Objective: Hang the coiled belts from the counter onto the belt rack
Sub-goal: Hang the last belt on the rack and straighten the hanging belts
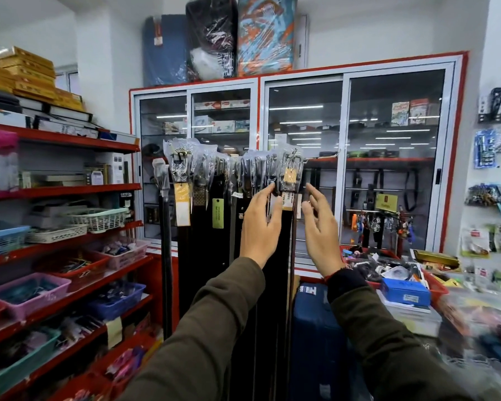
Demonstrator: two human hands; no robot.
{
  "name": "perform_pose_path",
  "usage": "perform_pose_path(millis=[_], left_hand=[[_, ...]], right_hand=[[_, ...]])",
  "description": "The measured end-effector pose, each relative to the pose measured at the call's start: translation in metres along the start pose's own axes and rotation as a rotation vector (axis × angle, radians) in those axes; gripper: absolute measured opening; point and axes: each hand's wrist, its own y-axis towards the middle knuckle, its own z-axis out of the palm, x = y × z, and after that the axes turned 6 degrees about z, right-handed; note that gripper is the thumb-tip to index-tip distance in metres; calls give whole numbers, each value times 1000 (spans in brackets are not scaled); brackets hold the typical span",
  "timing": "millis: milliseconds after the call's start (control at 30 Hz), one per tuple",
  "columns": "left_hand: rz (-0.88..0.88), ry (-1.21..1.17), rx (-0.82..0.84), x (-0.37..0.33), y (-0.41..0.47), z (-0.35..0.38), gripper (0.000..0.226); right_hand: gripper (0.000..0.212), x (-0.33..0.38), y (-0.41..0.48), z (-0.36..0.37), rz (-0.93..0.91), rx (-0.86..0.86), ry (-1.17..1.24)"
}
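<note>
Rack bar hidden behind bagged buckles (pixel 232 166); belt ends cut off below; counter (pixel 475 314) at right blurred; tag (pixel 287 199) print unreadable.

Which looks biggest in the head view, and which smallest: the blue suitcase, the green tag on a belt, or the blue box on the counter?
1. blue suitcase
2. blue box
3. green tag
The suitcase is also nearer the camera, which enlarges it.

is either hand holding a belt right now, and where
Neither. The left hand rests open against the hanging belts, fingertips by the buckles; the right hand is open beside them, holding nothing.
</note>
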Motion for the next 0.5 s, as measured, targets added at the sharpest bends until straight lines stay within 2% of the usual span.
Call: perform_pose_path(millis=[100, 200, 367, 500], left_hand=[[205, 172, 118, 6, 2, -6, 52], [322, 341, 214, 15, 9, -9, 55], [308, 626, 318, 36, 21, -10, 60], [291, 683, 360, 47, 24, -12, 63]], right_hand=[[50, -9, 0, 4, -98, 175, -55], [53, -16, 7, 7, -70, 265, -94], [55, -25, 23, 11, -49, 339, -234], [58, -31, 30, 15, -74, 362, -307]])
